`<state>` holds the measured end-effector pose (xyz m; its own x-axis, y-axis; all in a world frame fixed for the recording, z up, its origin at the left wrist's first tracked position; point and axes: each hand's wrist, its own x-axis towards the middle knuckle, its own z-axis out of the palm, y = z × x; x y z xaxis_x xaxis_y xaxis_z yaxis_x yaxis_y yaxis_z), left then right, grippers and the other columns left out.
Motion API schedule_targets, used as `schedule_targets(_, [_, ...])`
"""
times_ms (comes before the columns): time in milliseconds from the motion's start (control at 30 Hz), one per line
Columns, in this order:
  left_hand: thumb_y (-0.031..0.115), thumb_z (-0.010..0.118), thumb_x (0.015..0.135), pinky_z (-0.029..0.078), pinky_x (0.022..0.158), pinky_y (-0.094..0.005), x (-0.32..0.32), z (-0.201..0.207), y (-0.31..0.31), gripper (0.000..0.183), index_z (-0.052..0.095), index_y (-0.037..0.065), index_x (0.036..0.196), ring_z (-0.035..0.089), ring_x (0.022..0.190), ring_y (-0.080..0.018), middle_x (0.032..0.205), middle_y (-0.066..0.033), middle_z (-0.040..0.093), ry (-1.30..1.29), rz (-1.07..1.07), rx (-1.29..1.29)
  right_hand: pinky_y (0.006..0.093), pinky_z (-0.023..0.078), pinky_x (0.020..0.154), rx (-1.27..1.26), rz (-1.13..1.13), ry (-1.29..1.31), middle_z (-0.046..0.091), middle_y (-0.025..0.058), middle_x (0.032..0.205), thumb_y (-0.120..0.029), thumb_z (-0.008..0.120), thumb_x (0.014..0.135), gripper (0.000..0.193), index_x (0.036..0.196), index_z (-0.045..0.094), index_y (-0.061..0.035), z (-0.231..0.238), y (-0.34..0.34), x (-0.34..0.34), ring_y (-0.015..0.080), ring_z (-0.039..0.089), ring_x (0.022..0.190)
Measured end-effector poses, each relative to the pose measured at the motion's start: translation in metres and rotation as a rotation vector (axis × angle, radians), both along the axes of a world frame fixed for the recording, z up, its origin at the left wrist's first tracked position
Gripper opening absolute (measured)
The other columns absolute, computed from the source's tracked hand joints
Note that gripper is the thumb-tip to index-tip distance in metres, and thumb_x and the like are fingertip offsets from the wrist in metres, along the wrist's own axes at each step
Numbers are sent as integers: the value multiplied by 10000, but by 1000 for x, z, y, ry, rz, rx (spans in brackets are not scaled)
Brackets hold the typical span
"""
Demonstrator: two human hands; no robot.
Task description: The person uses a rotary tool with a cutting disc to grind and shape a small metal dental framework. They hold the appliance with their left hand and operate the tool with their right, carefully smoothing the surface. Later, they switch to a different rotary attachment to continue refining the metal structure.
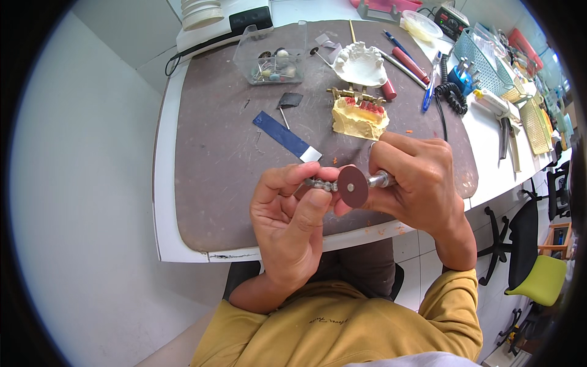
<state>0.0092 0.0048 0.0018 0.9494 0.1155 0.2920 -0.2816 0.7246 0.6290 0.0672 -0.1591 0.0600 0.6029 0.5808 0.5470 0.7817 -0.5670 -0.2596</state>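
Note:
Between the thumb and fingers of my left hand (282, 220) is a small grey metal dental bridge (320, 184), a row of tooth shapes. My right hand (419, 180) grips a rotary handpiece (382, 179) fitted with a round brown cutting disc (354, 194). The disc stands right beside the bridge's right end; whether they touch I cannot tell. Beyond my hands sits a yellow dental cast (353, 125) with red wax teeth, joined by a brass articulator (354, 93) to a white plaster cast (362, 66).
A blue strip (278, 133) lies on the brown mat (211, 177), near a dark square of abrasive paper (291, 100). Behind stands a clear box (270, 58) of polishing bits. Pens, a red-handled tool (409, 65), a coiled black cord (451, 99) and a blue basket (483, 61) are at right.

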Motion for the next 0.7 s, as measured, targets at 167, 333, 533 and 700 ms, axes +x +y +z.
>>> schedule_targets(167, [47, 595, 918, 578, 876, -357, 1, -2, 1, 269, 545, 50, 1182, 626, 1073, -303, 1089, -112, 625, -7, -3, 2, 312, 419, 427, 2, 1, -2, 561, 13, 583, -477, 779, 674, 451, 694, 576, -75, 0, 0, 0, 187, 587, 481])
schedule_targets(333, [46, 597, 917, 577, 877, -359, 1, -3, 2, 264, 546, 49, 1176, 626, 1072, -301, 1097, -108, 609, -22, -25, -7, 312, 420, 428, -3, 4, -5, 553, 10, 581, -474, 776, 679, 445, 698, 580, -76, -1, 1, 0, 186, 583, 480])
schedule_targets(533, [52, 596, 919, 573, 874, -359, 2, -1, 1, 256, 538, 47, 1169, 626, 1072, -292, 1089, -97, 597, -7, -8, 17, 311, 416, 419, 0, -1, -13, 547, 11, 579, -472, 777, 679, 443, 699, 583, -74, -2, -1, 1, 186, 579, 474])
schedule_targets(700, [43, 585, 924, 568, 880, -346, 2, -1, 1, 242, 523, 34, 1158, 619, 1082, -276, 1094, -110, 591, -21, -23, -32, 309, 407, 410, 44, 12, -27, 543, 10, 576, -465, 784, 674, 438, 683, 582, -76, -1, 2, 2, 183, 567, 463])
